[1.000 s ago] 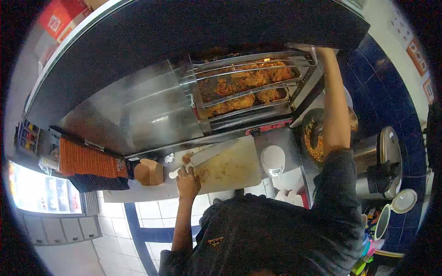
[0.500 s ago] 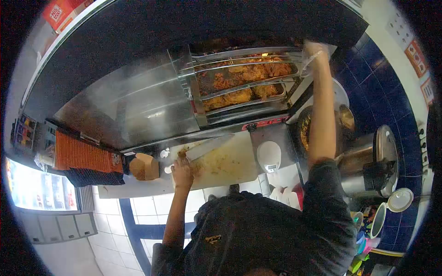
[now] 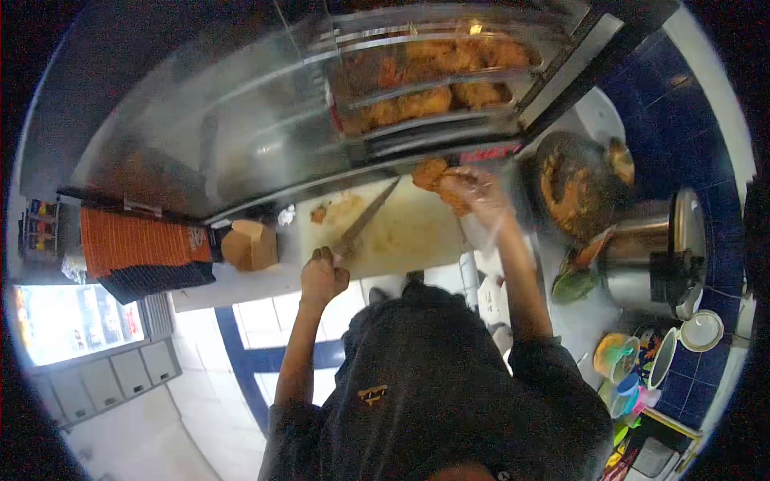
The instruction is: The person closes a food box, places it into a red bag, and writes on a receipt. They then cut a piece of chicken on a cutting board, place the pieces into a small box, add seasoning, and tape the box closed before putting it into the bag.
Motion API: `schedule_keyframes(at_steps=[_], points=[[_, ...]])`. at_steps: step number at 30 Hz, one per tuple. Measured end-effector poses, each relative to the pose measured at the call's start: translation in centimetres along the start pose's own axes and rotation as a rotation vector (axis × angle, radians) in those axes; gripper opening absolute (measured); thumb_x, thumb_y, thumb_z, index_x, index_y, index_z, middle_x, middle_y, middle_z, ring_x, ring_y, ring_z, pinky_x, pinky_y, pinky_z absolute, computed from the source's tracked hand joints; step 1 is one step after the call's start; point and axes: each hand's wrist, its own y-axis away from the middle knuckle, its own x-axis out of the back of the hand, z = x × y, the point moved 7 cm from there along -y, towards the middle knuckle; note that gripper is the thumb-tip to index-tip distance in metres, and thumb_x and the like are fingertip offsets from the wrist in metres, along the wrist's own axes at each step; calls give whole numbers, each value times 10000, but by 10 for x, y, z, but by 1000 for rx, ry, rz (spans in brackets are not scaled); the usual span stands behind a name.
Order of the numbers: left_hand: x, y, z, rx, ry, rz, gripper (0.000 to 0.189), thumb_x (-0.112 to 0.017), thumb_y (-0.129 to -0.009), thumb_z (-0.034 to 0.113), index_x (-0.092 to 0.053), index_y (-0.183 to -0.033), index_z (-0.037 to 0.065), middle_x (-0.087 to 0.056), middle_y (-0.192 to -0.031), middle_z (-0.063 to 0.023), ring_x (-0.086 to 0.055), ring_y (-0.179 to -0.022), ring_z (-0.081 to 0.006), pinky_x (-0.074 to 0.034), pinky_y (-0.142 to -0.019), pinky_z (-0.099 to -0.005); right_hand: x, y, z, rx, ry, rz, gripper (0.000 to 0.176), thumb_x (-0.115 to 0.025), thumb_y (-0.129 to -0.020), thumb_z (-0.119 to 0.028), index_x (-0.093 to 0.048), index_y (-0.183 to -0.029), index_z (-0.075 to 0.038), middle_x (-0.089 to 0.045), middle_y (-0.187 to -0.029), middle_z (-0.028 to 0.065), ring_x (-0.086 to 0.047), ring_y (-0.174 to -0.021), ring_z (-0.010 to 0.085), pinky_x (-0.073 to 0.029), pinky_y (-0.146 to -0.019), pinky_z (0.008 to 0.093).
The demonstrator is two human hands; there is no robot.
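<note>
My left hand [image 3: 322, 277] is closed around the handle of a long knife [image 3: 367, 215], whose blade slants up and to the right over the white cutting board [image 3: 401, 244]. In a clear plastic glove, my right hand [image 3: 479, 199] grips a piece of browned fried chicken [image 3: 431, 174] above the board's right end. Part of that piece is hidden by the fingers, and the hand is slightly blurred. Small brown scraps [image 3: 319, 214] and greasy stains mark the board near the blade.
Behind the board stands a glass warmer [image 3: 265, 148] with trays of fried chicken [image 3: 425, 100]. A brown paper box [image 3: 249, 246] and a stack of orange packaging [image 3: 144, 244] sit at left. At right are a dark pan of food [image 3: 569, 188] and a large metal pot [image 3: 642, 260].
My right hand has come down from the warmer's right side to the board with chicken in it. My left hand now holds the knife by its handle, with the blade turned more steeply.
</note>
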Motion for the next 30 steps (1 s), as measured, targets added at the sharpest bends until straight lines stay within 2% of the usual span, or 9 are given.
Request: schedule_keyframes(at_steps=[1, 3, 4, 6, 10, 14, 19, 24, 30], points=[[1, 16, -2, -100, 114, 145, 282, -572, -782, 147, -530, -984, -46, -626, -866, -284, -615, -742, -495, -523, -678, -505, -17, -2, 43, -33, -12, -5, 318, -751, -850, -174, -644, -1136, -85, -692, -1012, 67, -640, -925, 154, -512, -866, 289], [-3, 39, -9, 4, 250, 41, 247, -566, -782, 123, -533, -963, -42, -615, -826, -292, -618, -757, -489, -510, -676, -503, -41, 9, 66, 529, 357, 156, 374, -732, -849, -224, -623, -1189, -114, -665, -1134, 96, -648, -983, 212, -493, -931, 336], [-8, 50, -14, 98, 392, -36, 212, -560, -782, 98, -535, -943, -37, -605, -786, -301, -621, -771, -482, -498, -675, -501, -45, 14, 84, 503, 349, 153, 374, -732, -849, -224, -623, -1189, -114, -665, -1134, 96, -648, -983, 212, -493, -931, 336], [-11, 70, -14, 110, 480, -41, 149, -556, -847, 98, -536, -911, -35, -588, -752, -306, -617, -743, -470, -472, -649, -497, -74, 36, 100, 799, 992, 67, 399, -687, -868, -286, -607, -1226, -130, -606, -1242, 135, -612, -1106, 284, -481, -970, 413], [-16, 85, -4, 128, 538, -146, 259, -543, -976, 215, -530, -920, -38, -592, -747, -281, -596, -701, -453, -461, -625, -461, -50, 50, 133, 739, 724, 285, 657, -726, -817, -255, -461, -1397, -96, -483, -1401, 156, -460, -1295, 347, -378, -1109, 448], [-5, 77, 19, 80, 546, -148, 233, -508, -999, 193, -522, -997, -39, -592, -761, -297, -599, -729, -474, -465, -627, -463, -36, 53, 129, 466, 897, 185, 636, -695, -838, -315, -489, -1376, -46, -475, -1415, 180, -426, -1326, 353, -357, -1134, 436], [-6, 62, 44, 22, 459, -146, 264, -471, -1010, 181, -476, -1140, -48, -612, -770, -320, -616, -761, -520, -470, -632, -547, -55, 42, 119, 604, 950, 124, 570, -667, -837, -299, -526, -1354, -106, -507, -1368, 145, -468, -1267, 332, -431, -1045, 437], [-10, 44, 66, 38, 242, -163, 274, -491, -1001, 220, -456, -1078, -41, -619, -740, -341, -633, -743, -517, -508, -651, -579, -67, 35, 122, 210, 1263, 15, 595, -621, -886, -436, -525, -1374, -109, -495, -1379, 155, -459, -1279, 344, -410, -1066, 440], [-6, 34, 70, 14, 155, -158, 255, -481, -1004, 221, -432, -1042, -26, -622, -724, -326, -631, -706, -520, -510, -633, -580, -84, 34, 133, 551, 1151, 66, 543, -596, -905, -409, -537, -1360, -120, -525, -1322, 158, -512, -1196, 349, -452, -994, 463]])
